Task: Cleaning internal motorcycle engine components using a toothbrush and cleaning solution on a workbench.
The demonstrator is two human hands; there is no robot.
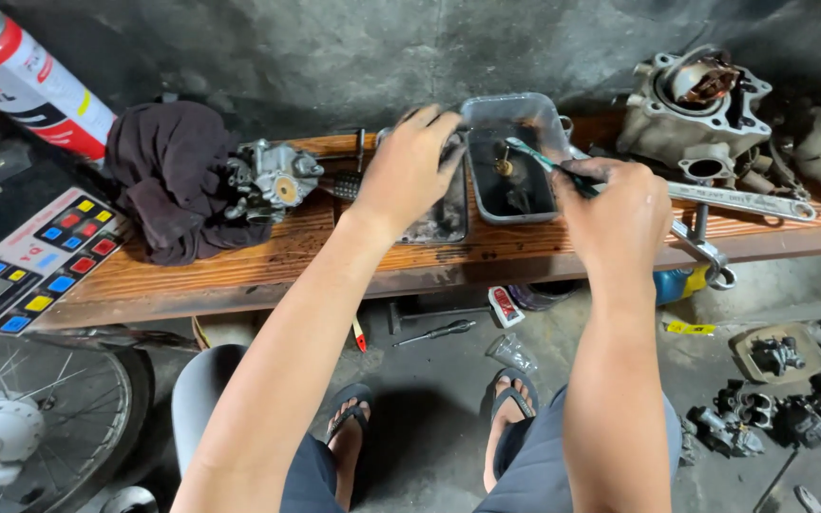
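My left hand [410, 166] rests palm down on the rim of a grimy metal tray [444, 223] on a wooden bench [239, 256]. My right hand [620, 204] grips a toothbrush [536, 157], its green-and-white head pointing into a small plastic tub [515, 114] of dark liquid. A small brass part [503, 163] stands in the tub just under the brush head. A carburetor [273, 180] lies on the bench left of my left hand, next to a dark rag [178, 176].
An engine cylinder [696, 109] and wrenches [743, 201] lie at the bench's right end. A spray can [26, 76] and a button panel [30, 261] are at left. On the floor lie a wheel [21, 427], a screwdriver [434, 332] and several carburetor parts [781, 399].
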